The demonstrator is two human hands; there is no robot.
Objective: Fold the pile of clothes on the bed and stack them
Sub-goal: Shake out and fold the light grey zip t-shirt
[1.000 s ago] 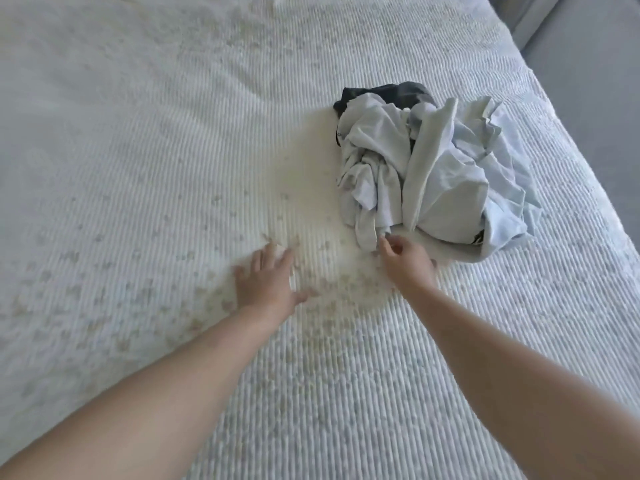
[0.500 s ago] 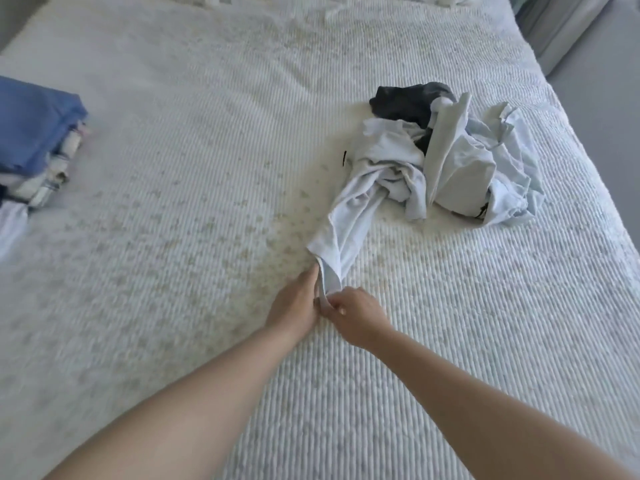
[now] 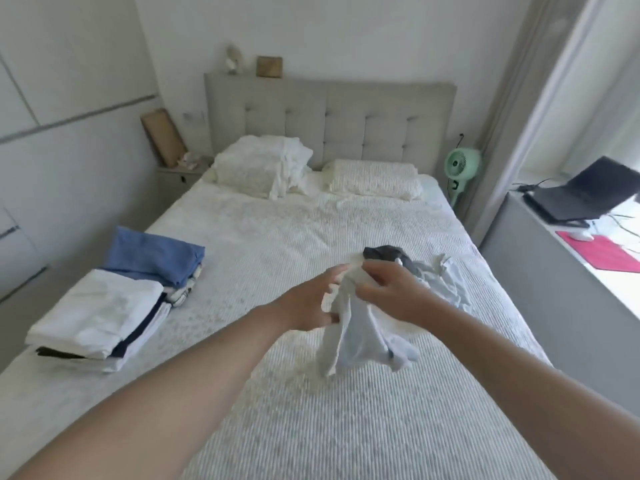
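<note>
A crumpled white garment [image 3: 360, 337] hangs in the air above the bed [image 3: 311, 427]. My right hand [image 3: 391, 292] grips its top edge, and my left hand [image 3: 311, 303] holds the cloth beside it. Behind my right hand lies the rest of the unfolded pile [image 3: 440, 278], with a dark piece [image 3: 388, 253] and pale blue cloth. On the bed's left side stand two folded stacks: a white-topped stack [image 3: 100, 313] near me and a blue-topped stack [image 3: 156, 258] behind it.
Two pillows [image 3: 374, 183] lie at the grey headboard [image 3: 329, 116]. A green fan [image 3: 462, 166] stands right of the bed. A grey ledge at right carries a laptop [image 3: 585, 194] and a pink mat [image 3: 602, 258]. A nightstand [image 3: 176, 178] sits at left.
Both hands have lifted the white garment off the bed, clear of the pile. The view has tilted up, so the headboard, pillows and folded stacks now show.
</note>
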